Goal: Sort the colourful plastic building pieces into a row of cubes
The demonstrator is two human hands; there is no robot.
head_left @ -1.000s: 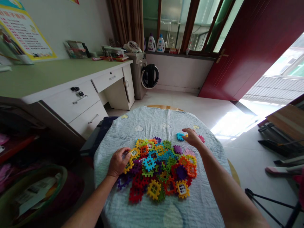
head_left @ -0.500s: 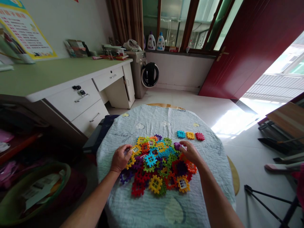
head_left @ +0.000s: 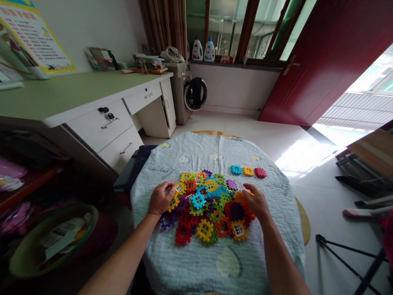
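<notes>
A heap of colourful plastic interlocking building blocks [head_left: 202,207], square with notched edges and some with window grids, lies on the cloth-covered round table. My left hand [head_left: 161,198] rests at the heap's left side, fingers curved and apart from the thumb, beside a yellow window block [head_left: 180,188]. At the right edge, my right hand [head_left: 257,201] pinches an orange block [head_left: 249,192], largely hidden by the fingers. A purple block [head_left: 231,185] lies just left of that hand. Behind the heap, a blue block [head_left: 236,169], a yellow block [head_left: 248,171] and a red block [head_left: 260,172] form a row.
The pale blue tablecloth [head_left: 202,151] covers the table. A green-topped desk [head_left: 92,90] stands left, with a washing machine [head_left: 179,92] beyond it. On the floor at lower left is a basket [head_left: 92,217]. Black metal legs [head_left: 344,250] stand at the right.
My right hand has left the purple block, which now lies uncovered, and has moved slightly right and down to an orange one. The left hand stays by the heap's left side. The view has shifted slightly.
</notes>
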